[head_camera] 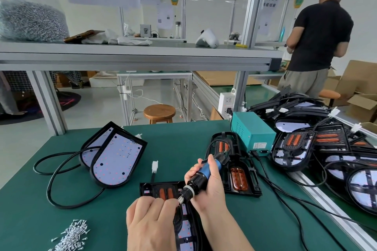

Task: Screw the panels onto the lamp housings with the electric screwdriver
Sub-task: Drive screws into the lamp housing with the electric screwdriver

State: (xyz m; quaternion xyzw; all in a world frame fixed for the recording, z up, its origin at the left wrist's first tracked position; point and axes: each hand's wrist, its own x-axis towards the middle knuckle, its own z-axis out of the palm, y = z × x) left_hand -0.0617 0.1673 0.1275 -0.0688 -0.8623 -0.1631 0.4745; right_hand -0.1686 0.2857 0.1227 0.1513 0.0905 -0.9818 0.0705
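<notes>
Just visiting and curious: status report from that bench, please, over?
Right hand grips electric screwdriver. Left hand curled at its bit, over lamp housing. Loose screws lie left; nothing in the way.

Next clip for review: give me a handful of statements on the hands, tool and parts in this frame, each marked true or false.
1. The right hand grips the electric screwdriver. True.
2. The loose screws lie to the right of both hands. False: they are heaped at the near left of the table.
3. The left hand has its fingers at the screwdriver's tip. True.
4. The teal power box stands on the upper shelf. False: it sits on the green table, right of the work.
5. Two lamp housings lie panel-up left of the hands. True.
</notes>
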